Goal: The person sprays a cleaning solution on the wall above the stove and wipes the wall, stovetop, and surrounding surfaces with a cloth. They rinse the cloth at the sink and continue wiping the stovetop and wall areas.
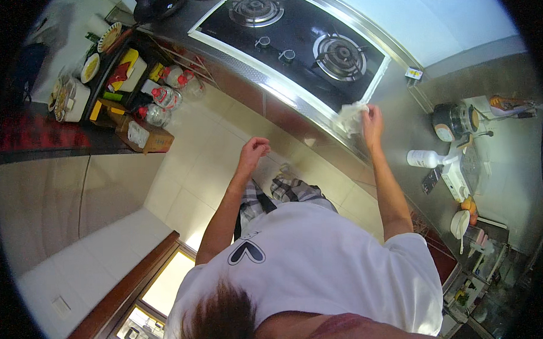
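My right hand (372, 123) grips a crumpled white cloth or paper wipe (351, 118) at the near right corner of the gas hob (303, 65). The wipe lies against the steel counter's front edge, over the hob's pale border. Black glass covers the hob, with a far-left burner (256, 9), a right burner (340, 55) and two control knobs (287, 56) between them. In front of the cabinet, above the tiled floor, my left hand (255, 150) hangs with its fingers loosely curled. Nothing shows in it, though its palm side is partly hidden.
Along the right counter stand a white spray bottle (423, 158), a glass kettle-like appliance (453, 122), a phone-like dark device (431, 180) and a white bowl (460, 225). Plastic bottles with red caps (166, 98) and a cardboard box (149, 135) are at left. A wok (158, 5) sits beyond them.
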Motion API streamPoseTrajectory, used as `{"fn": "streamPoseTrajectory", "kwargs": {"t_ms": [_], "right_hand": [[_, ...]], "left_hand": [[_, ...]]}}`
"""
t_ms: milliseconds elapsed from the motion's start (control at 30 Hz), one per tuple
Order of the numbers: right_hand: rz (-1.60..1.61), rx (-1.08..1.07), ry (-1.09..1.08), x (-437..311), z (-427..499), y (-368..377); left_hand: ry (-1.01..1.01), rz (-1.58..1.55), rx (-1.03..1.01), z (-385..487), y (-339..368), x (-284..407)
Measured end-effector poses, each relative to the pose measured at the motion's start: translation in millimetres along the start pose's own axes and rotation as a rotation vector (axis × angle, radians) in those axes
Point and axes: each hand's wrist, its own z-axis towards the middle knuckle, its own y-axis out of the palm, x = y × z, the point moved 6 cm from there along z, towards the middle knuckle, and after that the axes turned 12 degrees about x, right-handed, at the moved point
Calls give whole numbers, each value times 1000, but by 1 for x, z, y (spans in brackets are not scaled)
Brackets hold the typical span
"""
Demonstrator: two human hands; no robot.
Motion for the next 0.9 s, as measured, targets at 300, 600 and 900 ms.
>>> {"fn": "streamPoseTrajectory", "kwargs": {"t_ms": [300, 600, 900], "right_hand": [[-98, -7, -375, -82, -1, 215], [44, -83, 249, -64, 111, 303], [-582, -185, -298, -119, 163, 322]], "left_hand": [[-45, 27, -166, 73, -3, 14], [-65, 127, -250, 156, -77, 84], [2, 233, -318, 237, -109, 143]]}}
